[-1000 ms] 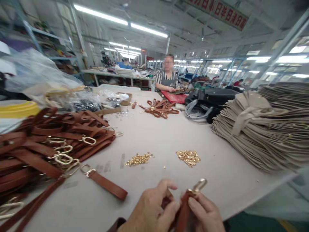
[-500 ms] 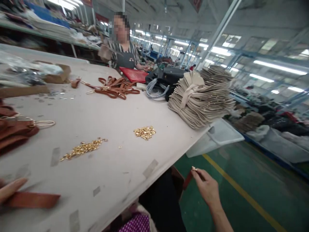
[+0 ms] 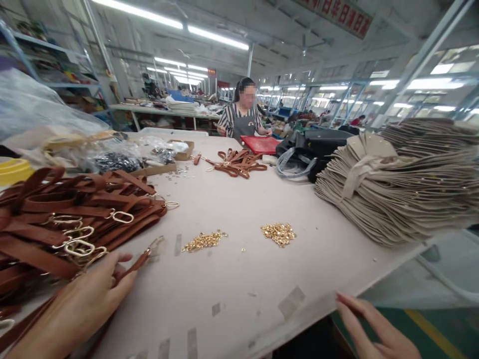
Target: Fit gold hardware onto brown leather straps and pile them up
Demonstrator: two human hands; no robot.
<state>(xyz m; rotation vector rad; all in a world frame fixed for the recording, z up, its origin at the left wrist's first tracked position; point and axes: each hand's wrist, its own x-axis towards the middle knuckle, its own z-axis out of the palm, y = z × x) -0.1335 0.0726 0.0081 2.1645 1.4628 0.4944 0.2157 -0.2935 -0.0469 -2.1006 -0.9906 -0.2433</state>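
Observation:
My left hand [image 3: 80,304] lies on a brown leather strap [image 3: 134,263] at the near left of the table, its fingers closing around the strap beside the big pile of brown straps with gold clasps [image 3: 67,219]. My right hand [image 3: 374,326] hovers at the table's near right edge, fingers stretched out and holding nothing. Two small heaps of gold rivets [image 3: 279,233] lie in the middle of the table, beyond both hands.
A tall stack of beige cut pieces [image 3: 404,184] fills the right side. A person in a striped top sits at the far end by a red piece [image 3: 260,144], more brown straps [image 3: 235,164] and black bags [image 3: 318,144]. Plastic bags and boxes of hardware stand at back left.
The view swung right and back to the table. My right hand let go of the strap it carried off the edge and is now empty. My left hand reached left onto another strap.

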